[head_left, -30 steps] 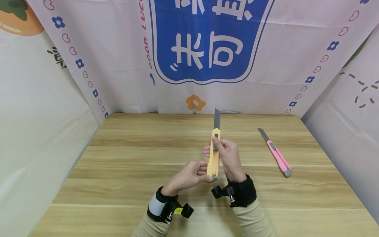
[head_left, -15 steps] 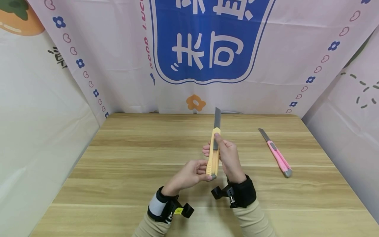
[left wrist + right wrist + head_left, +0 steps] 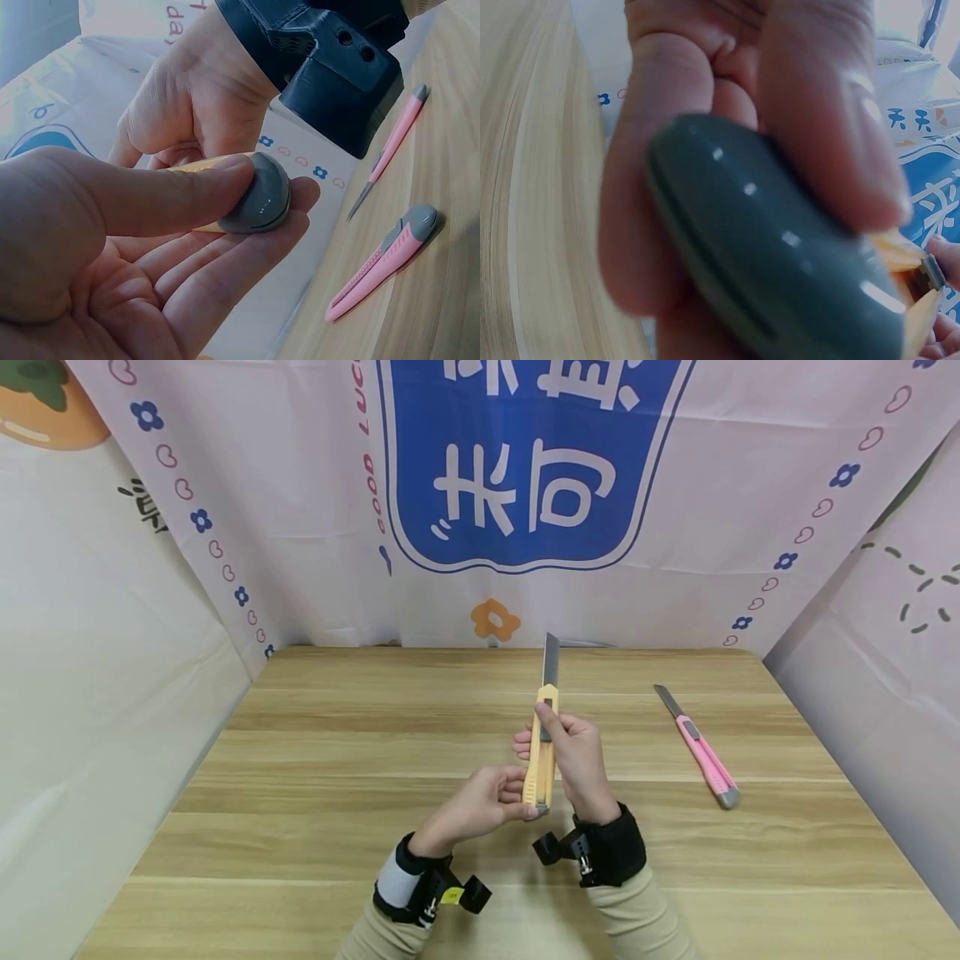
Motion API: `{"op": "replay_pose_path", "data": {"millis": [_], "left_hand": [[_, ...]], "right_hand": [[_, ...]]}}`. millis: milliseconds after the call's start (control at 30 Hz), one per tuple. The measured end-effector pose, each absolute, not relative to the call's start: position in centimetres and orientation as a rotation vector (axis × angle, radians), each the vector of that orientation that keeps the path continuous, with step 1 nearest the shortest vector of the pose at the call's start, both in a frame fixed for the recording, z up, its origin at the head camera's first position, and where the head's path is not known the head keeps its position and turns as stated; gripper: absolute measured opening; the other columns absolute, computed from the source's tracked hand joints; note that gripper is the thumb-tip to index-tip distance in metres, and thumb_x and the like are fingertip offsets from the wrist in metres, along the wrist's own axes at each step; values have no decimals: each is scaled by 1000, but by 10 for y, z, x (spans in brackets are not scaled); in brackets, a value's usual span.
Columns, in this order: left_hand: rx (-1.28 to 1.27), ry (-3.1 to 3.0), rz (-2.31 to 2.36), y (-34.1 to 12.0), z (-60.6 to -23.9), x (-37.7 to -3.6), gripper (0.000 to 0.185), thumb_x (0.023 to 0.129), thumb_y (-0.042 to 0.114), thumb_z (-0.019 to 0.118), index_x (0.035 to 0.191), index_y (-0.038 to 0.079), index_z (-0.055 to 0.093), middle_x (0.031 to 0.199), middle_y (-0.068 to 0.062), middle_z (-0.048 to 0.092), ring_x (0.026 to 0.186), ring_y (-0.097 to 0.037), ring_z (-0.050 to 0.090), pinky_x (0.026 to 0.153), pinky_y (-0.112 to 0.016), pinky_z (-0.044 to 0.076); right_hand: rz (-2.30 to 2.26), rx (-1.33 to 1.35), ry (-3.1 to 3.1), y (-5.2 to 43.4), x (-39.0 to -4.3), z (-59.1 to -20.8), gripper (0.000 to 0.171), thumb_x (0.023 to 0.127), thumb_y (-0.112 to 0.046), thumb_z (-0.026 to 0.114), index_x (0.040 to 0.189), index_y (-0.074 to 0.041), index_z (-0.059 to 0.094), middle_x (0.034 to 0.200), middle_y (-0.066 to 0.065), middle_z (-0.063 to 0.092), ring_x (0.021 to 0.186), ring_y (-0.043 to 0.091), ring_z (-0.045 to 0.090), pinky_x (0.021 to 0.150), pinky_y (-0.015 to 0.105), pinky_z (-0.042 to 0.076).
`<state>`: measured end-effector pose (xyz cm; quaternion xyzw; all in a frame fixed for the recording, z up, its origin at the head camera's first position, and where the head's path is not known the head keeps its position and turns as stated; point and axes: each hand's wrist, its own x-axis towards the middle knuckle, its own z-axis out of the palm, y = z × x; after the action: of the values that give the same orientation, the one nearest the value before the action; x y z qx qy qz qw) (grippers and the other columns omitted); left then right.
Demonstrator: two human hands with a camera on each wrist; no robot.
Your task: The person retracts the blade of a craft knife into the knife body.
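Note:
A yellow utility knife [image 3: 536, 770] is held up over the wooden table, its grey blade [image 3: 551, 662] extended and pointing away. My right hand [image 3: 585, 764] grips the knife's body, thumb on the grey slider [image 3: 546, 732]. Lower down, my left hand [image 3: 483, 802] pinches the tail end between thumb and fingers. The left wrist view shows that thumb lying on the dark grey end cap [image 3: 262, 196], which also fills the middle of the right wrist view. Right of the hands, a pink utility knife [image 3: 705, 758] lies on the table with its blade out.
A second pink utility knife [image 3: 384, 262] lies on the table in the left wrist view, no blade showing; the head view does not show it. The wooden table [image 3: 337, 735] ends at a printed cloth backdrop [image 3: 322, 585], with cloth at both sides.
Half a second ago my right thumb had slid a little up the yellow knife; now it sits slightly lower again. Both hands otherwise keep their place.

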<state>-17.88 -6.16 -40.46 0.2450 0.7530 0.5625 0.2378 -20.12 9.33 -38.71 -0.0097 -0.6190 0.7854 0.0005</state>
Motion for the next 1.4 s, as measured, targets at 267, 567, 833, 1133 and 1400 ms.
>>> {"op": "replay_pose_path", "data": {"millis": [267,567,833,1133,1400], "left_hand": [[669,2026,1567,-61,-402,-178,38,88,-4,63,123,-13,54,114,-32,66,110,-39,66,86,-22,60],[679,2008,1573,-62,-403,-179,38,88,-4,63,123,-13,54,114,-32,66,110,-38,66,87,-22,60],[662,1986,1579,-62,-404,-180,40,88,-4,63,126,-13,52,114,-32,66,108,-37,67,86,-22,60],[649,1986,1595,-62,-402,-180,40,88,-3,63,126,-13,52,115,-32,66,108,-36,67,86,-22,60],[646,2021,1602,-62,-402,-179,40,89,-3,62,126,-14,52,116,-32,65,108,-37,67,87,-23,60]], "right_hand": [[2468,31,-1940,95,-199,-385,34,96,-31,59,84,0,64,67,-3,74,63,12,73,67,30,64],[2487,61,-1956,97,-198,-384,35,96,-31,59,88,3,64,70,-2,75,67,13,74,70,32,64],[2482,97,-1992,99,-198,-382,38,96,-29,60,97,8,63,73,-4,75,70,12,74,72,32,64],[2489,51,-1996,97,-198,-380,39,96,-30,60,99,9,64,72,-4,75,68,11,74,74,31,64],[2533,-75,-2041,93,-200,-383,42,96,-39,58,95,3,64,71,-4,74,68,11,73,72,29,64]]}}
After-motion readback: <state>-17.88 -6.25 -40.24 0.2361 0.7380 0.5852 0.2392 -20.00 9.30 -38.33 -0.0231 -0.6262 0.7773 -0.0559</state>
